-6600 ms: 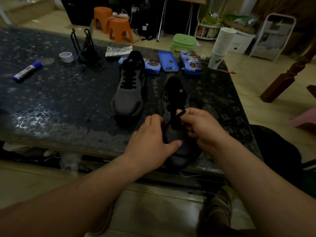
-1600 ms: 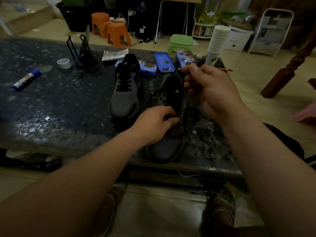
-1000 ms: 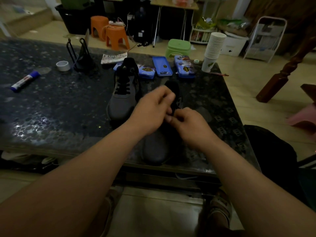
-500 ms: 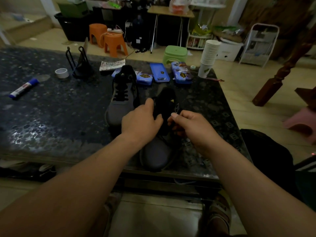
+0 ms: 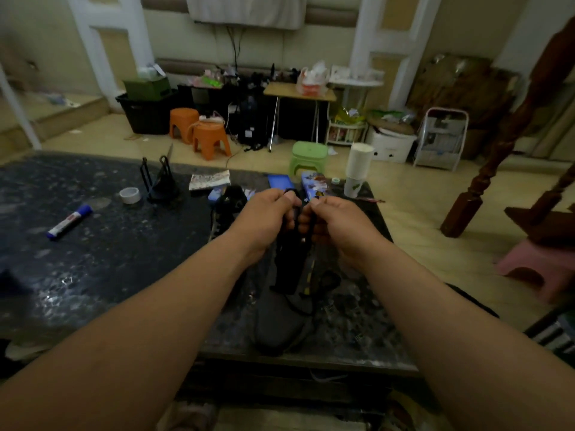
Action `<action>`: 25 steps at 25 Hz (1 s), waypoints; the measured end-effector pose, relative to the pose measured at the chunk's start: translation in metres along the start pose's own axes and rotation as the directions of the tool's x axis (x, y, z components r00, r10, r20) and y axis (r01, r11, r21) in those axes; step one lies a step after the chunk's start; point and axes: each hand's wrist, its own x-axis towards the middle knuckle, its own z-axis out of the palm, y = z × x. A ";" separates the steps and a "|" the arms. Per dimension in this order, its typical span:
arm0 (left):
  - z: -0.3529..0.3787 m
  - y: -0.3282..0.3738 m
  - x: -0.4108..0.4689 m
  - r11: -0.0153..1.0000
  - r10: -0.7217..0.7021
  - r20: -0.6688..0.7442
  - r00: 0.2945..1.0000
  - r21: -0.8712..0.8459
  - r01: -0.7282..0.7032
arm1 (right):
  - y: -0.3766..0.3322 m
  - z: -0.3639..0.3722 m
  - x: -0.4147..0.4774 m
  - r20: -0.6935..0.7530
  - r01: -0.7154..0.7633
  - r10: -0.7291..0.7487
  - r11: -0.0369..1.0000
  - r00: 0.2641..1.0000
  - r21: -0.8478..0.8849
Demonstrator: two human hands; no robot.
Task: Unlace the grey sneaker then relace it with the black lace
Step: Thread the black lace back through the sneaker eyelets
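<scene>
grey sneaker (image 5: 280,325), toe toward person, long axis front-to-back

Marker (image 5: 70,221) lies left of the sneaker (image 5: 280,325) on the table (image 5: 124,269).

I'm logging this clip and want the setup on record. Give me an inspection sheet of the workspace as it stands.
Surface: dark speckled table, glossy.
Job's things: grey sneaker at the near edge, toe toward the person; lace held up above it; second sneaker behind, partly hidden.
Clutter: marker, tape roll, black stand, booklet, blue tin, cup stack.
Grippers: left hand and right hand both pinch the lace.
Cables: one cable hangs down the back wall.
Surroundings: orange stools, green stool, pink stool.
</scene>
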 end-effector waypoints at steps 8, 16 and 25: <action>-0.010 0.069 -0.010 0.979 0.171 0.015 0.985 0.113 -0.171 | -0.045 0.003 -0.015 -0.012 0.162 -0.164 0.984 0.986 -0.079; -0.013 0.101 -0.012 0.957 0.243 -0.024 0.970 0.167 -0.236 | -0.087 -0.003 -0.026 -0.004 0.307 -0.326 0.892 0.945 -0.332; -0.013 0.120 -0.018 0.928 0.296 0.018 0.955 0.233 -0.291 | -0.092 0.001 -0.029 0.031 0.341 -0.359 0.853 0.933 -0.396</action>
